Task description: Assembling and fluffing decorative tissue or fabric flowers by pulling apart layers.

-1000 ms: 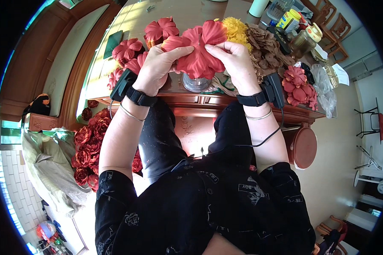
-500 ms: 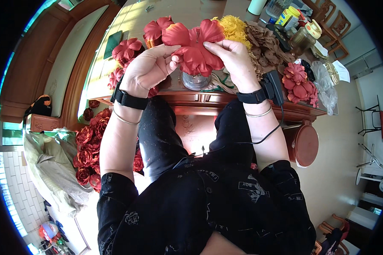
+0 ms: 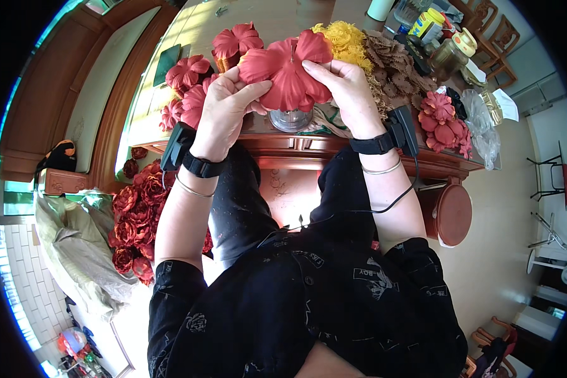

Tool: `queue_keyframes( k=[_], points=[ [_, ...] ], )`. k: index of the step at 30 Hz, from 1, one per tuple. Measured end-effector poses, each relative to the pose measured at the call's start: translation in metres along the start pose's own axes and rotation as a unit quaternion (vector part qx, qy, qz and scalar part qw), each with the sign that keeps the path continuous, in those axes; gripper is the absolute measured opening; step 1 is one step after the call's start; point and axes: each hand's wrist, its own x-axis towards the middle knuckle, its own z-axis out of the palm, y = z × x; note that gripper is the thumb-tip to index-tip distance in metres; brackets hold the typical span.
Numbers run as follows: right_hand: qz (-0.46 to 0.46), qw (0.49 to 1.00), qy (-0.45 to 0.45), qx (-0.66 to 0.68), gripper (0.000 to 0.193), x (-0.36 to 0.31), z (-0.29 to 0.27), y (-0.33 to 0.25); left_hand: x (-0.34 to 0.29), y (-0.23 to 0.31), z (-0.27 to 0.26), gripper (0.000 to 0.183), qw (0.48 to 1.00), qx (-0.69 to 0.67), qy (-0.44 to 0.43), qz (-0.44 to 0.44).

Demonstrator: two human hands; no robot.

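Observation:
Between both hands I hold a red artificial flower petal layer (image 3: 287,72), its broad petals spread and tinged yellow at some edges. My left hand (image 3: 229,104) pinches its left side, thumb on top and fingers beneath. My right hand (image 3: 346,85) grips the right side, the thumb pressed near the centre, where a thin stem tip stands up. Below the petals a clear glass jar (image 3: 290,121) stands at the table's near edge, partly covered. Stacks of similar red petals (image 3: 188,73) lie left of my left hand, with another red stack (image 3: 236,40) behind it.
Yellow artificial foliage (image 3: 345,43) and brown petal pieces (image 3: 394,66) lie beyond my right hand. More red petals (image 3: 444,123), a plastic bag (image 3: 481,132) and a lidded jar (image 3: 450,57) are at the right. Dark red flowers (image 3: 138,217) are heaped low on the left. A round brown stool (image 3: 453,216) stands lower right.
My left hand has turned over and shifted its hold, its thumb now on top of the left petals. The petals lie flatter. My right hand stays almost still.

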Motion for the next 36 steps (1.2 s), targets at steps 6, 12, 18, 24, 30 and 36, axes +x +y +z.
queue_keyframes(
  k=[6,12,18,24,30,36],
  points=[
    [0.034,0.998,0.018,0.048,0.024,-0.003,-0.002,0.001,-0.001,0.001,-0.003,0.015,0.997,-0.049,0.042,-0.041],
    [0.025,0.995,0.011,0.091,0.020,-0.007,-0.002,0.013,0.004,-0.019,-0.017,0.012,0.990,-0.117,0.031,-0.078],
    [0.052,0.979,-0.027,0.194,0.019,-0.008,-0.004,0.021,0.007,-0.030,-0.013,0.013,0.964,-0.221,0.063,-0.133],
    [0.118,0.947,-0.007,0.298,0.026,-0.009,0.000,0.020,0.007,-0.051,-0.016,0.014,0.928,-0.335,0.086,-0.140],
    [0.061,0.992,0.020,0.109,0.024,-0.016,-0.029,0.035,-0.002,-0.055,-0.023,0.017,0.942,-0.317,0.050,-0.100],
    [-0.158,0.871,0.030,-0.465,0.019,-0.058,-0.035,0.037,-0.033,-0.052,-0.028,0.019,0.960,-0.263,0.056,-0.077]
  ],
)
